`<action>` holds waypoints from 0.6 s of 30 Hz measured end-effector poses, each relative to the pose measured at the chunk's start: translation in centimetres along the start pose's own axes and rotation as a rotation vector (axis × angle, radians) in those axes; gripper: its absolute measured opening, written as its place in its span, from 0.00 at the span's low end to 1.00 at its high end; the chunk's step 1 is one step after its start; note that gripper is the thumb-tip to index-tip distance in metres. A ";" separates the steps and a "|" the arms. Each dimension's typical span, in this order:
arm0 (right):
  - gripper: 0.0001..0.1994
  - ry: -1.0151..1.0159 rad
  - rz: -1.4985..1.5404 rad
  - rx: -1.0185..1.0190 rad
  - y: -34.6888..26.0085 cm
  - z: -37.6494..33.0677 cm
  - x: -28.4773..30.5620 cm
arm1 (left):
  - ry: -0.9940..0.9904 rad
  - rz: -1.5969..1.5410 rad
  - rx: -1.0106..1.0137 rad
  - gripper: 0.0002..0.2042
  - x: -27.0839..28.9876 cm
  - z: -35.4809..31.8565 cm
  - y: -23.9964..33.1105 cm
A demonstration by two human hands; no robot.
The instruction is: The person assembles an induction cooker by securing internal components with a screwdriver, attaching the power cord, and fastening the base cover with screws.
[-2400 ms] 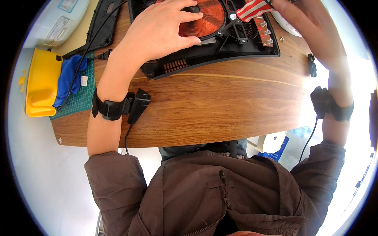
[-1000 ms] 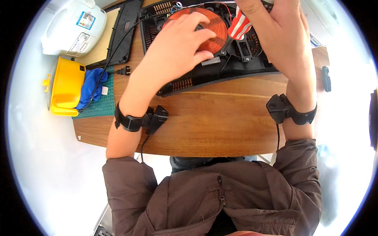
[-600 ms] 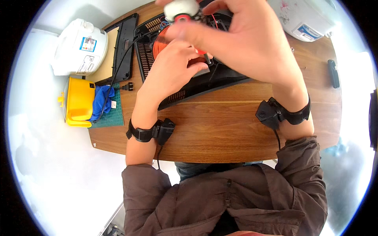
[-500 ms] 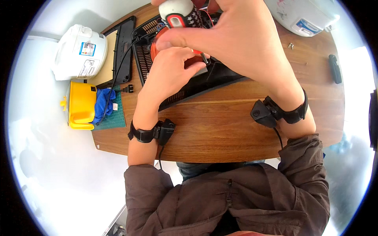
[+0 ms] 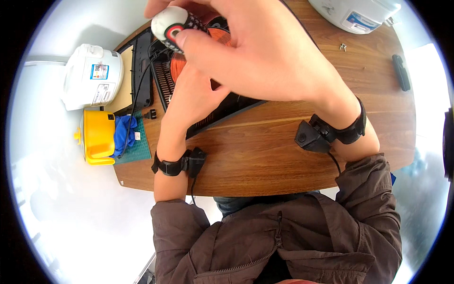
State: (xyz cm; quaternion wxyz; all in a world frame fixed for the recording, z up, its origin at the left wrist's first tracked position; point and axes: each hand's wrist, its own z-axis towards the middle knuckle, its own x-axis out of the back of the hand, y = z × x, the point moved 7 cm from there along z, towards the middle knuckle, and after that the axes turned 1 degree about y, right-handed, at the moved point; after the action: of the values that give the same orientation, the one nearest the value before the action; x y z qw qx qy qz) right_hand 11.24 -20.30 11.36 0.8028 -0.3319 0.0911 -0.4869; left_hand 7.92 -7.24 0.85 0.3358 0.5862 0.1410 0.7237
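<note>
Wooden tabletop [image 5: 283, 156] fills the middle of our view, its edge curving above a pale floor, and since half a second ago the whole scene has slid rightward and down, so the white rice cooker [image 5: 92, 75] at the left now sits lower and further in, while the second white appliance [image 5: 357, 12] at the top right has slipped partly out of sight. We see the opened black induction cooker [image 5: 222, 106] lying on the table beneath our hands, its copper-orange coil [image 5: 182, 61] showing beside the vent grille. Our right hand [image 5: 265, 57] has come up closer to the camera than before and looms large; its fingers are curled tight around the handle of a screwdriver [image 5: 177, 26], whose rounded white cap with a red ring and black ribbed grip pokes out at the upper left of the fist. Our left hand [image 5: 194, 94] rests flat on the cooker just below the coil, fingers mostly hidden under the right hand, so we cannot tell how they are set. Left of the cooker lie a yellow case [image 5: 97, 137], a blue cloth [image 5: 124, 135] on a green cutting mat [image 5: 139, 149], and far right a small black tool [image 5: 401, 71] near loose screws [image 5: 343, 47].
</note>
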 end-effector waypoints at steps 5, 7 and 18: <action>0.18 0.026 -0.149 -0.047 -0.6 0.0 0.8 | -0.033 0.010 -0.008 0.19 -0.8 -0.5 -1.4; 0.18 0.018 -0.170 -0.087 0.5 -0.3 0.6 | -0.040 0.050 -0.025 0.19 -0.8 -0.2 -0.9; 0.19 -0.137 -0.126 -0.017 -1.7 0.4 0.4 | 0.080 0.063 -0.087 0.16 -0.1 -0.5 -0.6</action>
State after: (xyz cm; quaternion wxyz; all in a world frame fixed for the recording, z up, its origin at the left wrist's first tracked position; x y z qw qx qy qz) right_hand 10.46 -21.00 12.77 0.7720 -0.3765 0.0190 -0.5118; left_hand 7.62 -6.71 0.29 0.3323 0.5456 0.1041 0.7623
